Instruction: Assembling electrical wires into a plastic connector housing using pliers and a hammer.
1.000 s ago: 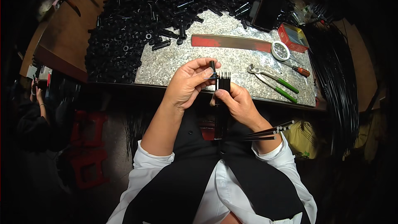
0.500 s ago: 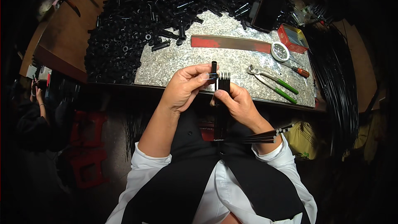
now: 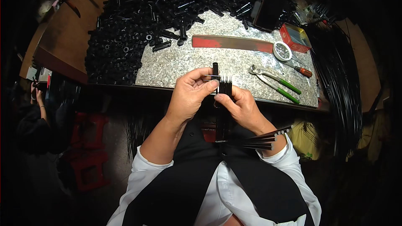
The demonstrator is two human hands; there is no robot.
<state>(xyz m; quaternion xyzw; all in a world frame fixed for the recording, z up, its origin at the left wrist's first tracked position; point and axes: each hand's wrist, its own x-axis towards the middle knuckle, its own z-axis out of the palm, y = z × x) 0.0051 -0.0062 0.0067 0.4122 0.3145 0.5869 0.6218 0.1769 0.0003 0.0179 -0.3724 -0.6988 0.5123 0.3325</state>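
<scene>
Above my lap at the table's front edge, my right hand is closed around a bundle of thin black ribs, like those of an umbrella frame. The rib tips stand up in a row above my fingers. A slim black tube rises upright just left of them. My left hand pinches by that tube, its thumb reaching to the ribs. Thin bright wire sticks out across the tube from the left fingers; how it is attached is too small to tell. Dark rods with pale ends lie across my right forearm.
A large pile of black plastic parts covers the table's back left. On the speckled top lie a red-brown bar, green-handled pincers, a screwdriver, a white cup and a red box. Black rods hang at right.
My left hand has shifted slightly right and down, its thumb now covering part of the tube beside the ribs. The rods at my right forearm have spread a little.
</scene>
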